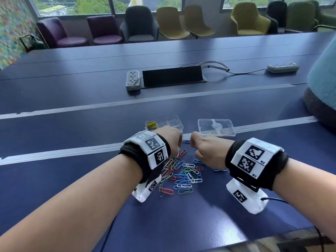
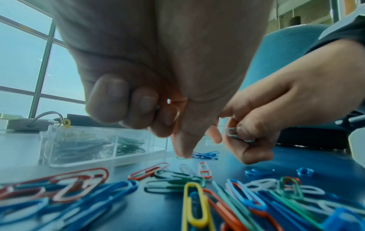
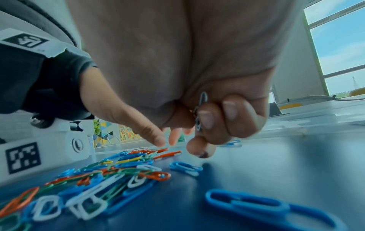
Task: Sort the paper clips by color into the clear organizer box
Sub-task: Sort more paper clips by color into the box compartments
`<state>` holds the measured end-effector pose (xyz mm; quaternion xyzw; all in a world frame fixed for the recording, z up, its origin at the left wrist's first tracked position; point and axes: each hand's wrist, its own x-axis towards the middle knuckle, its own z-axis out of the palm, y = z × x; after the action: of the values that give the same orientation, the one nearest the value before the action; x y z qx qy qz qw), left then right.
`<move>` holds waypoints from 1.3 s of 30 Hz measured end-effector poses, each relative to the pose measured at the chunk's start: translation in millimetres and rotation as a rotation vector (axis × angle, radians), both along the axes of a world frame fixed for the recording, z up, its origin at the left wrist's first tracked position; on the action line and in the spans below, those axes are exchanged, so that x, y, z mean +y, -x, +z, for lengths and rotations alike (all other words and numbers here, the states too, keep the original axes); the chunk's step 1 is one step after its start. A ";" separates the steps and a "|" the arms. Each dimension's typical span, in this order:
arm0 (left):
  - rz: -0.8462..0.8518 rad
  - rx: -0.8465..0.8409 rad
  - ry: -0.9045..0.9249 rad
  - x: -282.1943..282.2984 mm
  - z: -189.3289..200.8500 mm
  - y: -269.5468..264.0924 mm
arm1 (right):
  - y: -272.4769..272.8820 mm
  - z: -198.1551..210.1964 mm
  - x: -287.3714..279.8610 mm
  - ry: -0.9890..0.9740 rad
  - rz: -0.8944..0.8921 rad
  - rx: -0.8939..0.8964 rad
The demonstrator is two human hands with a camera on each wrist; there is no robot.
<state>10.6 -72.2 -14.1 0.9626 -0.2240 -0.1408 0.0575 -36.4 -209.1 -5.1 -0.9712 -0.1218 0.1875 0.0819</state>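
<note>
A mixed pile of coloured paper clips [image 1: 181,174] lies on the blue table just in front of me. Behind it stands the clear organizer box [image 1: 172,120]; yellow clips [image 1: 151,124] fill its left end and green clips [image 2: 128,145] the compartment beside them. My left hand [image 1: 171,140] hovers over the pile's far left edge, fingers curled round red clips [image 2: 174,109]. My right hand [image 1: 203,147] hovers at the pile's far right and grips white clips [image 3: 201,109] in its curled fingers. A small bunch of blue clips [image 2: 205,154] lies between the hands near the box.
The box's clear lid [image 1: 216,127] lies flat to the right of the box. Loose blue clips [image 3: 185,168] lie right of the pile. Farther back are two power strips [image 1: 132,80], a black cable hatch [image 1: 172,75] and a teal chair [image 1: 323,79] at the right edge.
</note>
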 end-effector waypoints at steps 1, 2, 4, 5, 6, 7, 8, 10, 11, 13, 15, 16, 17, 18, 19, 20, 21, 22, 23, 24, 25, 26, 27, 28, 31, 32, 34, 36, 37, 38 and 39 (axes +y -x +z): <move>0.000 -0.005 0.007 0.5 0.6 -0.7 | 0.2 0.8 2.0 0.007 0.020 -0.011; 0.000 -0.003 0.008 1.2 0.6 -1.6 | -0.3 1.2 4.2 0.013 0.040 -0.021; 0.008 0.002 0.000 2.5 0.3 -3.2 | -1.7 1.3 8.8 0.033 0.080 -0.050; 0.013 -0.002 -0.004 2.9 -0.4 -3.8 | -2.2 1.0 10.4 0.050 0.096 -0.061; 0.018 -0.008 -0.003 3.3 -1.5 -4.4 | -2.6 1.2 11.8 0.071 0.111 -0.062; 0.024 -0.013 0.005 3.9 -2.5 -4.8 | -2.9 0.6 12.5 0.090 0.122 -0.054; 0.031 -0.012 0.013 4.3 -3.1 -4.9 | -2.9 0.2 13.0 0.106 0.134 -0.045; 0.036 -0.010 0.016 4.3 -3.8 -5.2 | -2.3 0.2 14.4 0.117 0.152 -0.044; 0.035 -0.014 0.015 3.9 -4.1 -5.5 | -2.6 -0.1 14.7 0.114 0.160 -0.058; 0.033 -0.027 0.009 2.3 -4.1 -5.6 | -3.8 -0.5 15.3 0.115 0.174 -0.088; 0.031 -0.025 -0.007 0.7 -3.5 -5.1 | -4.2 -0.4 15.0 0.119 0.182 -0.096; 0.031 -0.021 -0.019 0.3 -3.3 -5.1 | -4.2 -0.5 14.6 0.120 0.182 -0.091; 0.032 -0.017 -0.028 0.2 -3.3 -5.1 | -4.2 -0.6 14.2 0.119 0.177 -0.085; 0.033 -0.013 -0.032 0.0 -3.4 -5.3 | -4.5 -0.5 13.7 0.114 0.166 -0.086; 0.035 -0.009 -0.033 -0.2 -4.0 -5.6 | -5.2 -0.4 13.3 0.110 0.145 -0.090; 0.038 -0.004 -0.031 -0.4 -4.7 -5.7 | -6.2 0.1 13.1 0.104 0.117 -0.093; 0.044 0.003 -0.027 -0.4 -5.3 -5.7 | -7.4 1.3 13.1 0.092 0.083 -0.094; 0.053 0.011 -0.021 -0.5 -6.1 -5.2 | -8.8 2.6 13.4 0.076 0.055 -0.094; 0.064 0.021 -0.011 -0.4 -6.7 -4.5 | -10.7 4.1 13.6 0.061 0.035 -0.092; 0.075 0.031 0.003 -0.1 -6.8 -3.5 | -12.9 5.7 13.7 0.048 0.024 -0.092; 0.088 0.041 0.024 0.7 -6.5 -2.2 | -15.4 6.9 13.7 0.037 0.016 -0.092; 0.100 0.049 0.052 2.1 -5.5 -1.2 | -18.0 7.8 13.7 0.026 0.007 -0.090; 0.113 0.057 0.087 4.1 -3.7 -0.3 | -20.6 8.6 13.7 0.012 -0.007 -0.081; 0.131 0.063 0.124 7.2 -1.0 0.0 | -23.4 9.6 14.1 0.000 -0.018 -0.072; 0.194 0.055 0.222 21.1 10.2 -4.5 | -31.5 12.4 17.0 -0.024 -0.063 -0.042; 0.214 0.048 0.241 26.5 13.4 -8.3 | -33.9 13.2 18.9 -0.040 -0.074 -0.040; 0.242 0.027 0.258 36.9 17.4 -18.5 | -37.9 14.7 23.5 -0.067 -0.090 -0.040; 0.252 -0.010 0.247 44.2 19.9 -27.4 | -41.5 16.1 28.7 -0.069 -0.091 -0.044; 0.243 -0.032 0.227 46.4 20.3 -30.7 | -43.5 17.0 31.2 -0.065 -0.083 -0.050; 0.223 -0.052 0.198 47.6 19.9 -33.5 | -45.9 18.2 34.0 -0.064 -0.070 -0.055; 0.194 -0.067 0.164 47.9 19.0 -35.1 | -48.4 19.6 36.8 -0.067 -0.055 -0.060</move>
<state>45.7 -24.3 4.8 0.9760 -0.1425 -0.0837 0.1417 12.0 -172.4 14.5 -0.9761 -0.1038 0.1517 0.1158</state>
